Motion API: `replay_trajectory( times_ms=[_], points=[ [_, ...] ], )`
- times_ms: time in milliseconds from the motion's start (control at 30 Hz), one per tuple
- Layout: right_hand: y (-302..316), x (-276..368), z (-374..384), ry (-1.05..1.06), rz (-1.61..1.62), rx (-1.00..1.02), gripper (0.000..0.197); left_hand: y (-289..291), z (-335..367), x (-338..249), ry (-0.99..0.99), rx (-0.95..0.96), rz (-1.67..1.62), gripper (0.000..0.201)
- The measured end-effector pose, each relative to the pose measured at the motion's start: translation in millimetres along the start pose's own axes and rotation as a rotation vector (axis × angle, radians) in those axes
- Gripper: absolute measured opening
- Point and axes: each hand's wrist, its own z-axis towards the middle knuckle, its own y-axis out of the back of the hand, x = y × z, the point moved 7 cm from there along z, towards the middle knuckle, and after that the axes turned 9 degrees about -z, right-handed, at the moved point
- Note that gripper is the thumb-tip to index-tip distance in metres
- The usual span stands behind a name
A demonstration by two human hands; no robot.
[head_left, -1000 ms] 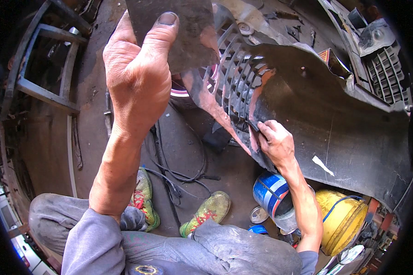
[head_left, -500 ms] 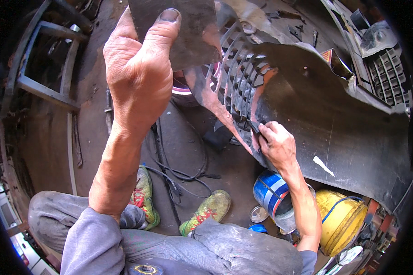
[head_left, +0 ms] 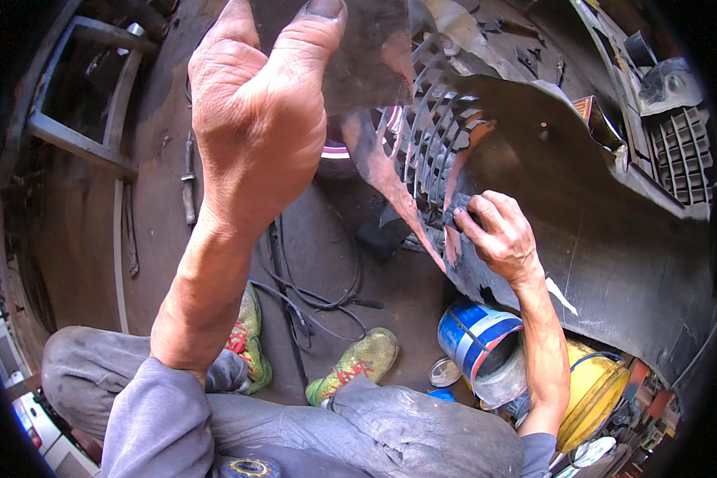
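Observation:
A large dark plastic bumper (head_left: 605, 231) slants across the right half, with a slatted grille opening (head_left: 438, 151) edged by pink filler (head_left: 394, 187). My left hand (head_left: 259, 119) is raised at the top, closed on a flat dark panel (head_left: 366, 60), thumb on its near face; it looks like part of the same bumper. Its far fingers are hidden. My right hand (head_left: 502, 235) pinches a small dark pad (head_left: 456, 211) against the filler strip beside the grille. The pad's exact kind is unclear.
Below the bumper stand a blue-and-white bucket (head_left: 478, 334) and a yellow bucket (head_left: 589, 390). Black cables (head_left: 319, 299) lie coiled on the floor between my shoes (head_left: 358, 366). A metal frame (head_left: 88, 147) stands at the left, near a rod-like tool (head_left: 189, 187).
My right hand has slid a little upward along the filler strip with the pad. My left hand and the bumper appear shifted slightly right in the view; the left grip is unchanged.

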Motion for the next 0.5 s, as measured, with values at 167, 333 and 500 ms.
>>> replay_trajectory(
  times_ms=[167,333,500],
  points=[
    [-14,-6,5,0.007,0.006,-0.002,0.032,0,0,-2,-0.047,-0.018,0.045,0.034],
    [-23,-14,7,0.008,-0.022,-0.031,0.032,1,1,-1,-0.051,-0.043,0.054,0.033],
    [-26,-23,4,-0.024,-0.072,-0.068,0.032,-2,-1,-3,-0.063,-0.048,0.09,0.032]
  ],
)
